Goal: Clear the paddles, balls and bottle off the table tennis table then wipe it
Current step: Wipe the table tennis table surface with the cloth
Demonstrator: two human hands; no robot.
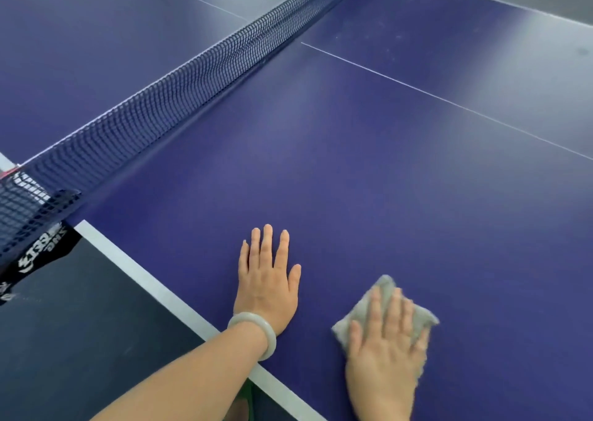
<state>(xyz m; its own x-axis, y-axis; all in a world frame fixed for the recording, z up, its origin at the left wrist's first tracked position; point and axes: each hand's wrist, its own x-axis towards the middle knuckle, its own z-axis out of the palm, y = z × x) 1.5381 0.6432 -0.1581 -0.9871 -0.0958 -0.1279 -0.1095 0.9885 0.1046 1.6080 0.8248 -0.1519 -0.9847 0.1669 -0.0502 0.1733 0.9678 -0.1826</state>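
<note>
The blue table tennis table (353, 151) fills the view. My left hand (268, 279) lies flat on it near the white side line, fingers straight, with a pale bangle on the wrist. To its right, my right hand (386, 347) presses flat on a grey cloth (383, 287) that lies on the table surface; the hand is slightly blurred. No paddles, balls or bottle are in view.
The dark net (179, 100) runs from the left edge up to the top middle, with its post and clamp (29, 228) at the left. A white centre line (449, 103) crosses the near half. Dark floor (80, 340) shows beyond the table's side edge at lower left.
</note>
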